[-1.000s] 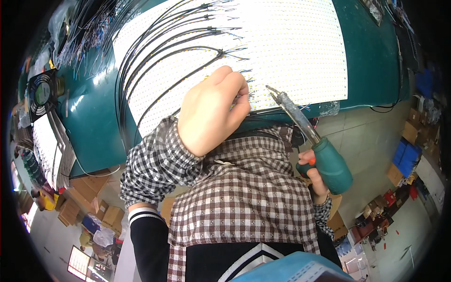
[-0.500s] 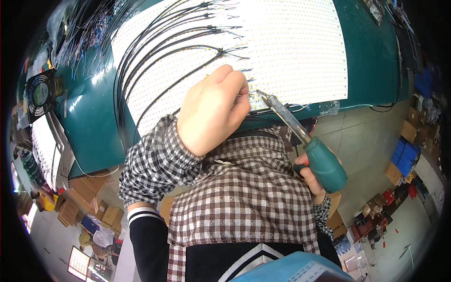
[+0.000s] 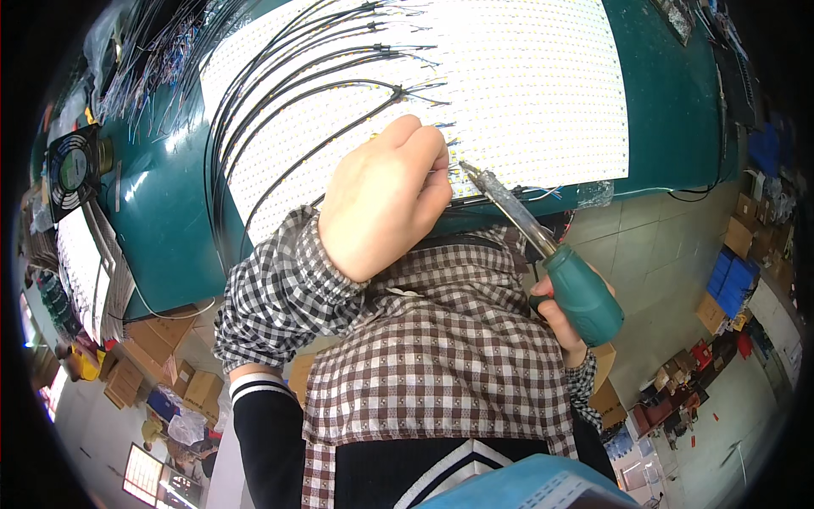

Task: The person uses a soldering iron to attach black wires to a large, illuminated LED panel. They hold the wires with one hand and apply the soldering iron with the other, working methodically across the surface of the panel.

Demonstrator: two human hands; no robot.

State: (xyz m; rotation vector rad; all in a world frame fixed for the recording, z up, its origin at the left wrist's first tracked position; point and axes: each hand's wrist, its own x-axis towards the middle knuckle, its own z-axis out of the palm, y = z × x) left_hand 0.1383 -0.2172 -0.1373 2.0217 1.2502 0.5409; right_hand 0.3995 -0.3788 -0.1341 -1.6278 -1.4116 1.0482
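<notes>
My left hand (image 3: 381, 199) is closed in a pinch over the near part of a white LED panel (image 3: 543, 93). A black cable (image 3: 315, 202) runs under this hand, and thin wire ends stick out just past the fingers; the grip itself is hidden by the knuckles. In my right hand (image 3: 561, 321) is a soldering iron (image 3: 583, 293) with a green handle, angled up and to the left. Its tip lies at the wire ends beside my left fingertips; whether it touches them I cannot tell. Several black cables (image 3: 280, 97) with split, coloured ends lie across the panel.
The panel rests on a green table (image 3: 165, 259). A bundle of loose wires (image 3: 161, 81) lies at the far left, above a black fan (image 3: 75, 170). Stacked white panels (image 3: 89, 271) stand at the left edge. Cardboard boxes (image 3: 203, 394) are on the floor behind.
The soldering iron's tip has shifted very slightly left, and its handle has moved a little up and left. My left hand stays almost still.
</notes>
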